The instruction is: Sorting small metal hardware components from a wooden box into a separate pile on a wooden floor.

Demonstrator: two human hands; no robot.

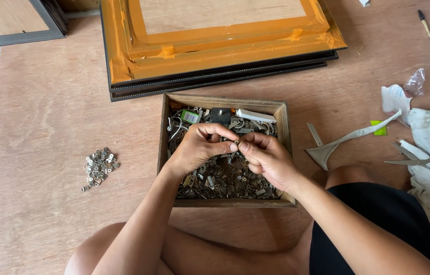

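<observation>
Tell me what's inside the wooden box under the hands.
The wooden box holds a heap of small metal hardware pieces, a green item and a white bar at the back. The left hand and right hand cover its middle.

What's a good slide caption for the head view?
Both hands pinch a small metal fitting over a wooden box of hardware.

Bright, even daylight; soft shadows fall beneath the forearms; the picture is sharp, with slight wide-angle bending at edges.
</observation>
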